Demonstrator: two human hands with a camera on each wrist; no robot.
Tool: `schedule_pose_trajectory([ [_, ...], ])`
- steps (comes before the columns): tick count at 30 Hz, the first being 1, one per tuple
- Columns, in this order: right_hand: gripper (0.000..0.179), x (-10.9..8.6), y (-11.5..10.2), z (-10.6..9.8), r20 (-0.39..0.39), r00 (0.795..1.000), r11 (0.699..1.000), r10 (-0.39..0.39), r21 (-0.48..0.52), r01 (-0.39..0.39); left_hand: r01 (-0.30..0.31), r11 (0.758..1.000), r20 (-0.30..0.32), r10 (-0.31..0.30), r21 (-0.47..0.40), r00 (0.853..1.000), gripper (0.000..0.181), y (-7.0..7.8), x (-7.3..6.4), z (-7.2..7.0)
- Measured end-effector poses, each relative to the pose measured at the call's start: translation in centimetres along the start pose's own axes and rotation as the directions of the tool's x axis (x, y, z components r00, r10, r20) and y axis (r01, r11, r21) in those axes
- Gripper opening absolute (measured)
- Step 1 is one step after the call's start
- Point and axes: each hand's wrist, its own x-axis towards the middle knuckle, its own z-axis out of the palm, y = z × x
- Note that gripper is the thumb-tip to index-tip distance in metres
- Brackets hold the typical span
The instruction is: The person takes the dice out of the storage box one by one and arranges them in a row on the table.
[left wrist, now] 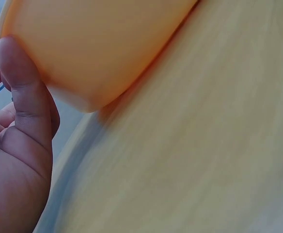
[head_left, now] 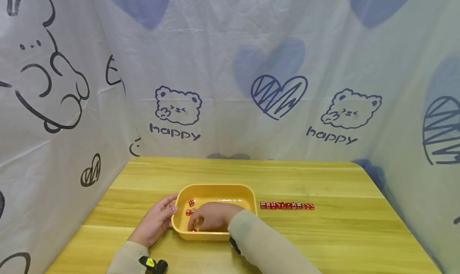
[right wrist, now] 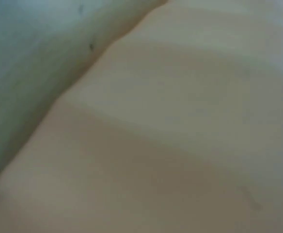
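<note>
Left hand (head_left: 155, 222) has fingers clamped on tray (head_left: 215, 191); right hand (head_left: 217, 216) inside, near dice (head_left: 191, 203), whether its fingers pinch one cannot tell.

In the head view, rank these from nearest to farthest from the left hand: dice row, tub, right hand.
Seen from the left hand:
1. Tub: nearest, directly to its right, with the hand touching its left edge.
2. Right hand: next, reaching into the tub.
3. Dice row: farthest, on the table right of the tub.
</note>
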Motion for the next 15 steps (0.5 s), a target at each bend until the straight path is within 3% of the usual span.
schedule_pose_trajectory([
  [6,0.022,-0.08,-0.31,-0.14,0.019,1.000,1.000,-0.020,-0.016,0.020,0.003,1.000,-0.004,-0.003,-0.003,1.000,0.060,0.06,-0.09,0.04],
  [15,0.020,-0.21,-0.29,-0.08,-0.076,0.997,1.000,0.003,0.015,-0.002,0.000,1.000,0.022,0.000,-0.002,1.000,0.061,0.36,-0.34,0.10],
])
